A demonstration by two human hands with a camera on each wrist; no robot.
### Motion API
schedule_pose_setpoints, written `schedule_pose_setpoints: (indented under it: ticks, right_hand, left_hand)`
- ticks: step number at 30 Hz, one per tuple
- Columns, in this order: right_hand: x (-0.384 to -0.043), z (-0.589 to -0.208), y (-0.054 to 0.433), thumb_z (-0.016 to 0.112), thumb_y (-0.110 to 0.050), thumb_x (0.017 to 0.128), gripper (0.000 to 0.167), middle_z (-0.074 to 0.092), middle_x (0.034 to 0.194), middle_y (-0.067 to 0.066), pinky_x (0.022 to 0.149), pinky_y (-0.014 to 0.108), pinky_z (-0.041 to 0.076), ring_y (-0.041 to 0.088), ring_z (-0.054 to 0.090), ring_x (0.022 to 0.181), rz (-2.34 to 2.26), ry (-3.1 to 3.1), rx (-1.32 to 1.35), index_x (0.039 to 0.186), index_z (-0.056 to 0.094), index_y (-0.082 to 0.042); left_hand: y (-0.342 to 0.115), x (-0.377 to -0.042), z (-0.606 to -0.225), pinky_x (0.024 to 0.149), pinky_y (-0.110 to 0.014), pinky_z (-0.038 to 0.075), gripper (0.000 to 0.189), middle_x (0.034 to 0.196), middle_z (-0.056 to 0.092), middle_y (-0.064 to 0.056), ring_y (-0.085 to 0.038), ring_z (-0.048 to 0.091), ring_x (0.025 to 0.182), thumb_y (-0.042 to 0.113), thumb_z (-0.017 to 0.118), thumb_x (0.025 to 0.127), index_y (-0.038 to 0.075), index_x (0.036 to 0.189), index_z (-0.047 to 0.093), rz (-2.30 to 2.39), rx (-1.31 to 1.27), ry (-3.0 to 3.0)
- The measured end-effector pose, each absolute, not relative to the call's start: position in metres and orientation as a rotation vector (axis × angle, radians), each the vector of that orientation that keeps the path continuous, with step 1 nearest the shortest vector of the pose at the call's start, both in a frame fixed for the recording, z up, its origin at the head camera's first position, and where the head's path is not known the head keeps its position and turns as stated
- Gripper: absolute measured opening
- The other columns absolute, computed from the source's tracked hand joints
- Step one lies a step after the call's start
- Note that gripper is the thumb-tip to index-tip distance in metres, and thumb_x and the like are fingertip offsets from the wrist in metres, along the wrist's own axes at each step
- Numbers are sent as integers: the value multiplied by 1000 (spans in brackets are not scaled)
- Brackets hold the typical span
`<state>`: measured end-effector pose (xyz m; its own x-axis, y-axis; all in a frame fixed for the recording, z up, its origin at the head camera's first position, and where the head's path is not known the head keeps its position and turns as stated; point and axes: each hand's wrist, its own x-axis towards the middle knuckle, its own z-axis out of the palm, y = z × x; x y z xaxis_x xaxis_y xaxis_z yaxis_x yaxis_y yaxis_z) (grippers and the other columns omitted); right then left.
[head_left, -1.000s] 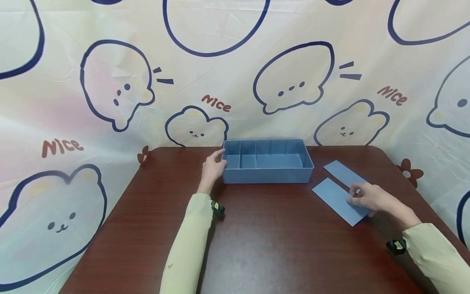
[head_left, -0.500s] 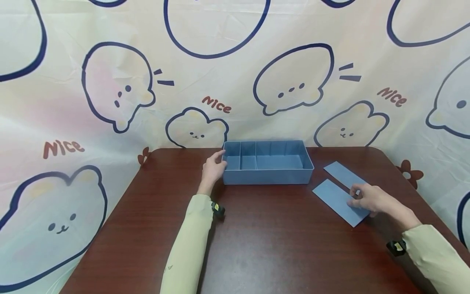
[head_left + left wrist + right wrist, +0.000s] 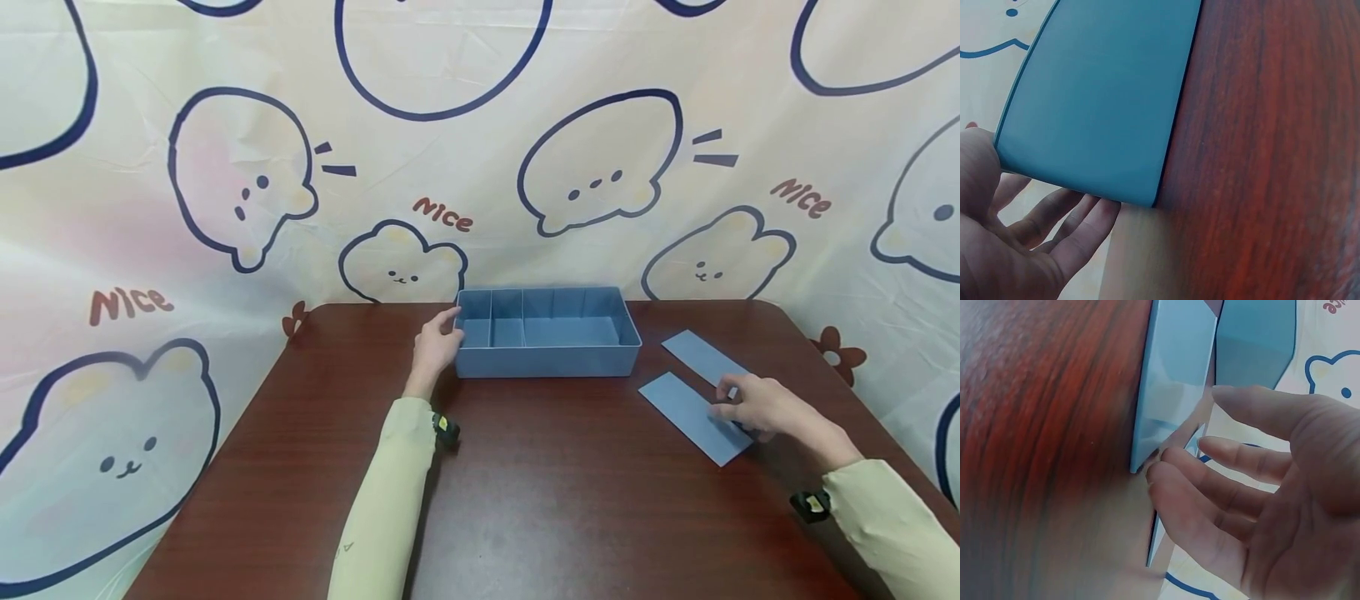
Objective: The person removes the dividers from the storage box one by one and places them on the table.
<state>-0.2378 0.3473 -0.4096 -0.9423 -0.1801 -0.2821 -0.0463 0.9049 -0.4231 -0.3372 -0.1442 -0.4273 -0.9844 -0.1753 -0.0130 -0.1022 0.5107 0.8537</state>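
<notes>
A blue open box (image 3: 547, 361) with upright dividers stands at the far middle of the table. At its left end, my left hand (image 3: 435, 340) grips the wall, thumb by the rim and other fingers against the outside in the left wrist view. To the right, a flat blue rectangular panel (image 3: 693, 417) lies in front of a narrower blue panel (image 3: 701, 357). My right hand (image 3: 761, 407) pinches the front panel near its right end; fingertips (image 3: 1155, 472) sit at its corner in the right wrist view. That panel looks slightly tilted; its grip is partly hidden.
The dark brown wooden table (image 3: 540, 500) reaches back to a pale cartoon-print curtain (image 3: 480, 167), which also covers both sides. Each wrist wears a small black camera, such as the left wrist camera (image 3: 446, 429).
The front panel's far edge has shifted slightly toward me, and the panel now looks narrower and tilted. The right hand barely moves; the left hand and box stay in place.
</notes>
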Motion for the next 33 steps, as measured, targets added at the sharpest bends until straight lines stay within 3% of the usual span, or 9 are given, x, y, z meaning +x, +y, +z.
schedule_pose_setpoints:
  ticks: [7, 11, 15, 24, 27, 33]
  right_hand:
    - [-238, -401, 340, 63, -30, 94, 29, 55, 65, 5, 50, 34, 48, 18, 53, 54, -636, 2786, -205, 106, 58, -4]
    - [-239, -392, 333, 61, -32, 95, 30, 62, 73, 6, 53, 34, 48, 18, 56, 57, -657, 2855, -258, 107, 62, -5]
    - [-240, -385, 327, 61, -31, 95, 27, 67, 83, 8, 56, 33, 49, 17, 58, 62, -674, 2920, -290, 106, 64, -7]
    - [-243, -372, 308, 56, -26, 98, 24, 68, 81, 11, 49, 33, 50, 21, 61, 60, -802, 3014, -353, 108, 62, -5]
    - [-246, -370, 300, 54, -27, 99, 25, 67, 78, 8, 46, 33, 49, 19, 61, 58, -838, 3040, -378, 108, 62, -5]
    - [-252, -364, 285, 51, -29, 100, 27, 69, 81, 7, 54, 31, 50, 14, 64, 61, -882, 3073, -412, 109, 62, -6]
  left_hand:
    - [-144, -337, -426, 64, -31, 44, 49, 146, 50, -8, -22, 57, 74, 25, 53, 96, 36, 143, 49, -1500, 248, -2669]
    - [-144, -337, -425, 65, -31, 44, 49, 148, 49, -8, -22, 59, 80, 25, 53, 96, 36, 143, 49, -1503, 258, -2669]
    - [-144, -337, -425, 63, -31, 44, 49, 147, 50, -9, -21, 57, 72, 24, 53, 96, 35, 143, 49, -1510, 256, -2673]
    - [-144, -338, -427, 61, -30, 44, 48, 145, 51, -9, -18, 53, 64, 24, 54, 96, 34, 143, 49, -1498, 243, -2672]
    - [-144, -337, -427, 61, -30, 44, 49, 146, 50, -9, -18, 55, 66, 25, 53, 95, 35, 143, 49, -1495, 242, -2674]
    - [-144, -337, -426, 65, -31, 45, 49, 149, 48, -8, -23, 60, 81, 26, 53, 96, 36, 143, 49, -1497, 260, -2676]
